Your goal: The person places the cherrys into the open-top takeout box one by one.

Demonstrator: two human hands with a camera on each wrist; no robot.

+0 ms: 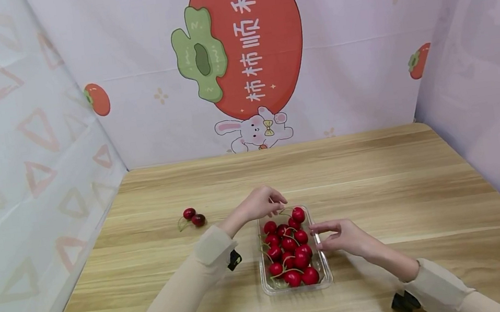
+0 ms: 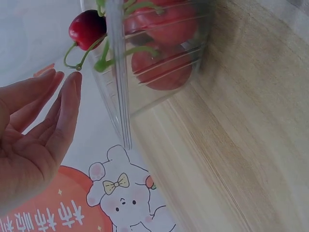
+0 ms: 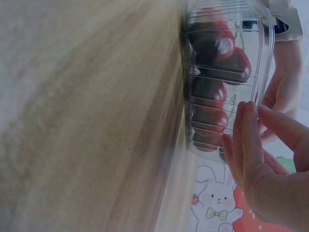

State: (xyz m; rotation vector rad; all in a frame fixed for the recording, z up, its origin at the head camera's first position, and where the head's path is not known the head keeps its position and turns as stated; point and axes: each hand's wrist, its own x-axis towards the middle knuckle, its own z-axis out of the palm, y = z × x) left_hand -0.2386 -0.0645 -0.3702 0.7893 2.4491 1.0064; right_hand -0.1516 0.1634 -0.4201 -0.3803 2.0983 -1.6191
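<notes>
A clear plastic box [image 1: 298,289] on the wooden table holds several red cherries [image 1: 288,244] with green stems. My left hand [image 1: 262,203] hovers over the box's far left corner, its fingertips right by the stem of a cherry [image 2: 88,30] at the far end. In the left wrist view a gap shows between thumb and fingers, with nothing in it. My right hand [image 1: 343,236] is at the box's right side. Its fairly straight fingers [image 3: 249,128] touch the wall and rim there.
Two dark cherries [image 1: 194,217] with stems lie on the table [image 1: 376,181], left of the box. Behind the table hangs a printed cloth [image 1: 340,86], and more cloth [image 1: 19,170] closes off the left side.
</notes>
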